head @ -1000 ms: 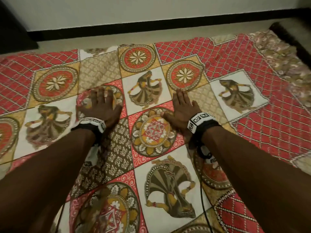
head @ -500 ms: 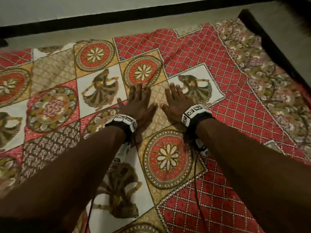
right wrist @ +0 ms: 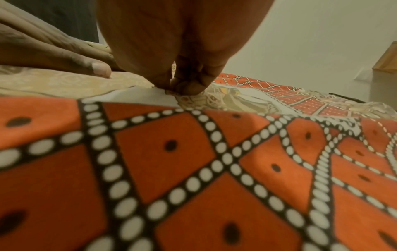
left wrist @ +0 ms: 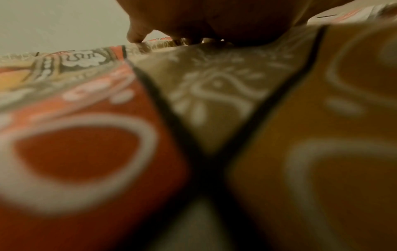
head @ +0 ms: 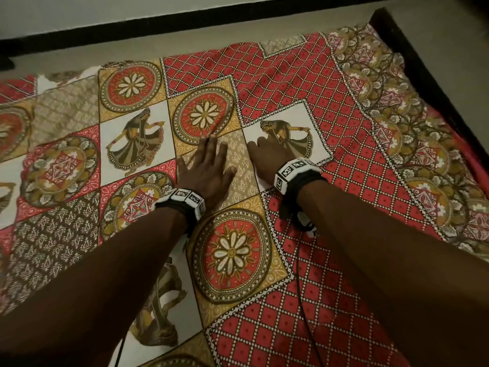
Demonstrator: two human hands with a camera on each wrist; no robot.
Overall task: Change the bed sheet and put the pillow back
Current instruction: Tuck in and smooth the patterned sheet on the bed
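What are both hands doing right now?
Left hand: open, flat on the bed sheet.
Right hand: fingers on the sheet; open or curled, cannot tell.

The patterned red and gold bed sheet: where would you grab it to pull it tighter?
Probably the patterned red and gold bed sheet is best pinched at its floral border on the right, coming from that side: the middle lies flat, with nothing to grip, while the edge is loose and slightly wrinkled.

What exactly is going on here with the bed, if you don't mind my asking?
A person is leaning over the bed with both arms stretched out across a patterned sheet. The left hand lies flat, fingers straight, on a tan panel. Beside it, the right hand presses on a white panel with a printed dancer, its fingertips bent against the cloth. The sheet covers the bed and looks mostly flat. No pillow is in view.
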